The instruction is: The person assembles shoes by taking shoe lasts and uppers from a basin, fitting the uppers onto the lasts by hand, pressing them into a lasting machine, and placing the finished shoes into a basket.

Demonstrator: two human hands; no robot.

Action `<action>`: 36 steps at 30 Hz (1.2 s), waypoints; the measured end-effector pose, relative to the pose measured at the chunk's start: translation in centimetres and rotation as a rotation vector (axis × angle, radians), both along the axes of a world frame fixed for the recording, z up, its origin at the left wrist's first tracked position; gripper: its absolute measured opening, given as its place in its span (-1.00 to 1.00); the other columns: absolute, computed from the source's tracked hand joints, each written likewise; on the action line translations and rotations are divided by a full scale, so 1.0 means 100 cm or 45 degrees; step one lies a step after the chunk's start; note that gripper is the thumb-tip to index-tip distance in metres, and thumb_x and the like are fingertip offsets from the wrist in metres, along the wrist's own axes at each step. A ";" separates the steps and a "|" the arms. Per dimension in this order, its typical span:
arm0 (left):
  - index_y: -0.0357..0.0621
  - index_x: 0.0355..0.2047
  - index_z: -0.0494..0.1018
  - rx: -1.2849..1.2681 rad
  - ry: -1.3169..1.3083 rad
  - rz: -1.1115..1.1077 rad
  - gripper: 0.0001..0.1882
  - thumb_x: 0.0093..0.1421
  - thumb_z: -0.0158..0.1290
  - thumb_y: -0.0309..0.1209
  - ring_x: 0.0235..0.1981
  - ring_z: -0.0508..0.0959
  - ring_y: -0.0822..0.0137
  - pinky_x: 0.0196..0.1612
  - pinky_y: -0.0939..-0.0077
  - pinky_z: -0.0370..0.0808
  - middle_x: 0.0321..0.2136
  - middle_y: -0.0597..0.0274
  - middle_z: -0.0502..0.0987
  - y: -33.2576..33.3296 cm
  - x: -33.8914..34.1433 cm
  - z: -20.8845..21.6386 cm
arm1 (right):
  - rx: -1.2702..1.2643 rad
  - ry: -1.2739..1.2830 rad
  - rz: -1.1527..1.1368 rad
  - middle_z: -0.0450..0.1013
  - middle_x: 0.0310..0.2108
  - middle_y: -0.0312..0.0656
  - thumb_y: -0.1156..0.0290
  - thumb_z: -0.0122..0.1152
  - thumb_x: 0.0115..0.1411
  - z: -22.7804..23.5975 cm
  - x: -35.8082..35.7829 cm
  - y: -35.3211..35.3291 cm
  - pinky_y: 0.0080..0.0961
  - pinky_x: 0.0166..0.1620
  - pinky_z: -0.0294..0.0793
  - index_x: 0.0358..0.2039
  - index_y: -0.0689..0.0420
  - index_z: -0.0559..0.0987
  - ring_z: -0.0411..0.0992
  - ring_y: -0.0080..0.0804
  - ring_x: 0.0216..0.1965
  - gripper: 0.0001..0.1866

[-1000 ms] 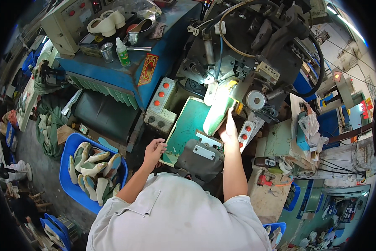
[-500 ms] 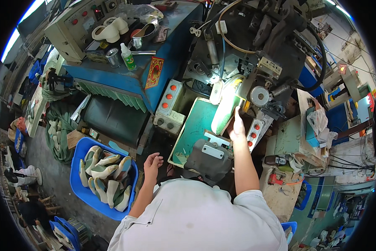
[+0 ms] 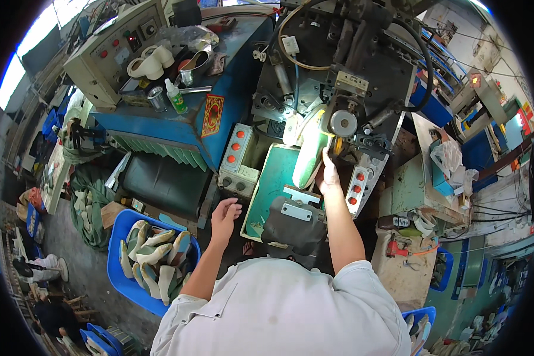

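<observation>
Under the bright lamp of a dark machine (image 3: 314, 56), a pale green and white shoe upper on a last (image 3: 310, 155) is tilted, one end up among the machine's parts. My right hand (image 3: 328, 176) grips its right side, thumb along the edge; the other fingers are partly hidden. My left hand (image 3: 224, 218) hangs in the air with nothing in it, fingers loosely bent and apart. It is between a blue bin (image 3: 119, 228) of similar lasted shoe uppers (image 3: 160, 254) and a green-lined tray (image 3: 270, 184) below the machine.
Left of the tray stands a grey control box with red buttons (image 3: 236, 155); another button panel (image 3: 356, 188) is right of my right hand. A dark padded block with a metal plate (image 3: 296, 219) is close in front of me. A blue cabinet (image 3: 154, 127) stands at the left.
My left hand has moved forward and a little right, away from the blue bin. My right hand stays on the shoe at the machine. The whole view has shifted slightly.
</observation>
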State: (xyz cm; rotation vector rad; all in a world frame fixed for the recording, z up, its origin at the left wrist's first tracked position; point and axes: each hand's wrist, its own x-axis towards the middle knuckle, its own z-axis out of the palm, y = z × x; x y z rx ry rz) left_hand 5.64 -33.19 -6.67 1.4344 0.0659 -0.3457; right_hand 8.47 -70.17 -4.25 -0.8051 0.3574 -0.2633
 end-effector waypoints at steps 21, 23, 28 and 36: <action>-0.28 0.36 0.21 0.034 -0.661 -0.420 -0.40 0.56 -0.17 -0.04 0.04 0.54 0.36 0.10 0.43 0.48 0.10 0.01 0.56 -0.161 -0.024 0.178 | -0.932 0.100 -0.085 0.64 -0.28 -0.25 0.42 0.41 0.29 0.107 -0.177 0.062 -0.61 -0.21 0.55 -0.15 0.31 0.67 0.56 -0.60 -0.26 -0.77; -0.29 0.28 0.33 -0.007 -0.803 -0.442 -0.46 0.56 -0.18 -0.07 -0.01 0.60 0.34 0.08 0.42 0.51 0.02 0.04 0.63 -0.155 -0.043 0.175 | -1.202 -0.018 -0.151 0.64 -0.24 -0.22 0.44 0.35 0.33 0.136 -0.189 0.056 -0.58 -0.18 0.59 -0.10 0.30 0.67 0.55 -0.62 -0.25 -0.78; -0.31 0.16 0.43 0.214 -1.199 -0.375 -0.57 0.31 0.06 -0.42 -0.13 0.66 -0.07 -0.01 0.22 0.60 -0.07 -0.11 0.62 -0.157 -0.083 0.186 | -1.363 -0.323 -0.107 0.64 0.02 -0.03 0.48 0.38 0.21 0.198 -0.190 0.055 -0.46 -0.02 0.67 0.05 0.27 0.65 0.63 -0.40 -0.04 -0.62; -0.39 0.10 0.42 0.361 -1.596 -0.321 -0.45 0.07 0.24 -0.49 -0.04 0.61 -0.13 0.02 0.11 0.61 0.00 -0.14 0.56 -0.167 -0.112 0.179 | -1.442 -0.253 0.016 0.63 0.02 0.09 0.57 0.42 0.06 0.208 -0.222 0.050 -0.39 0.11 0.64 -0.01 0.34 0.65 0.64 -0.25 0.03 -0.57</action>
